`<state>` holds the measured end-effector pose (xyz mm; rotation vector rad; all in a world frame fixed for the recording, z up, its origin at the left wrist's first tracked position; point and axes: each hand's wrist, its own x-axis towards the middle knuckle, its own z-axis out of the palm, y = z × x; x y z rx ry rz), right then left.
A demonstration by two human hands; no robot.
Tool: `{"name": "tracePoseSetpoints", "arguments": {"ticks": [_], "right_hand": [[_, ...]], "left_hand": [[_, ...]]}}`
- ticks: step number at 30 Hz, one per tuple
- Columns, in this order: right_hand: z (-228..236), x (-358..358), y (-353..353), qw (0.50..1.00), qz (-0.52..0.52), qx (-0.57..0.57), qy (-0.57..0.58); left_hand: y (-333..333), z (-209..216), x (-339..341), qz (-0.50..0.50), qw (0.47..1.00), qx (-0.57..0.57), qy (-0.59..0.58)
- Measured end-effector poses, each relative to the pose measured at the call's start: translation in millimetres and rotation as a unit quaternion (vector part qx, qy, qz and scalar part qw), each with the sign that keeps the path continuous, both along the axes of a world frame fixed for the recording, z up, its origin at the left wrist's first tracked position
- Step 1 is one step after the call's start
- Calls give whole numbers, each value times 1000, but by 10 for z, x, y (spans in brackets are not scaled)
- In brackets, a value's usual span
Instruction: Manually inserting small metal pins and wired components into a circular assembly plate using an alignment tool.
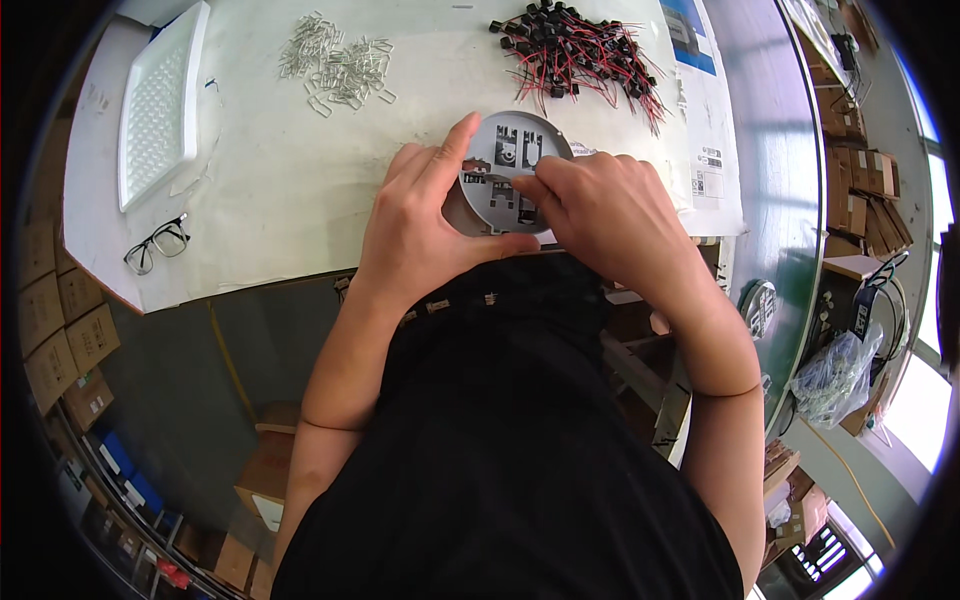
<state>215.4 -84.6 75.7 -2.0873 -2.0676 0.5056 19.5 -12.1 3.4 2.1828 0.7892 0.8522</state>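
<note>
In the head view, at upper centre on the counter [280, 200], we judge the round grey plastic housing [510, 150] light, stiff and best held by its rim, as our left hand [425, 225] cups it while our right hand [600, 210] seemingly pinches something small inside its moulded compartments.

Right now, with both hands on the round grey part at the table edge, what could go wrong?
1. The round grey housing sits close to the table's near edge; a push from the right hand might slide it off.
2. The left hand covers its left side, so a misseated piece there could go unnoticed.
3. The glasses lie near the edge and an elbow could knock them.
</note>
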Motion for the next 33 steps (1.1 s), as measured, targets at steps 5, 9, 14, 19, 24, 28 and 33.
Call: {"name": "tracePoseSetpoints", "arguments": {"ticks": [5, 9, 14, 19, 24, 28, 33], "right_hand": [[-27, 1, -4, 1000, 15, 11, 10], [-66, 9, -14, 999, 18, 17, 23], [-83, 10, -6, 999, 21, 6, 26], [-77, -106, 19, 1000, 30, 4, -7], [114, -90, 80, 998, 45, -2, -37], [90, -117, 112, 997, 60, 15, -36], [133, -167, 133, 996, 58, -7, -60]], "left_hand": [[-6, -31, 7, 6, 999, 24, -28], [-16, -42, 4, -1, 999, 25, -28], [-16, -47, 10, 0, 999, 22, -30], [-29, -56, 5, 8, 1000, 21, -10], [2, -47, 3, 11, 1000, 20, -3], [-9, -58, -9, 3, 1000, 13, -2], [-9, -66, -24, 9, 1000, 23, 2]]}}
